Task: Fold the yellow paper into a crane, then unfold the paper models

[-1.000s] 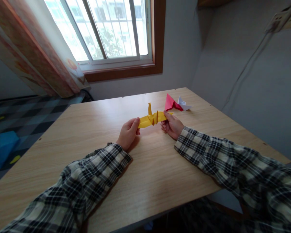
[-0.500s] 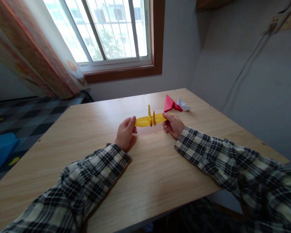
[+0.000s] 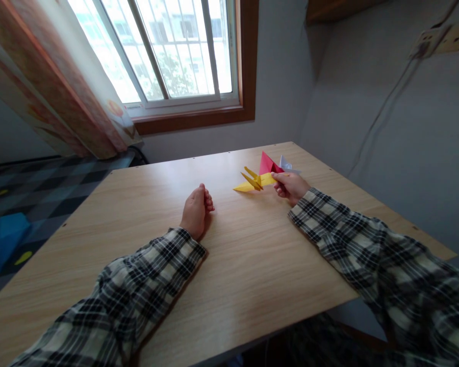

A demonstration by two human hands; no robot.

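The right hand [image 3: 291, 186] pinches a yellow paper bird [image 3: 257, 182] by one wing [image 3: 268, 179], a light grip best sparing its creases, while the left hand [image 3: 195, 210] curls, apparently empty, over the desk [image 3: 245, 275].

No readable text, labels, brands, numbers or signs.
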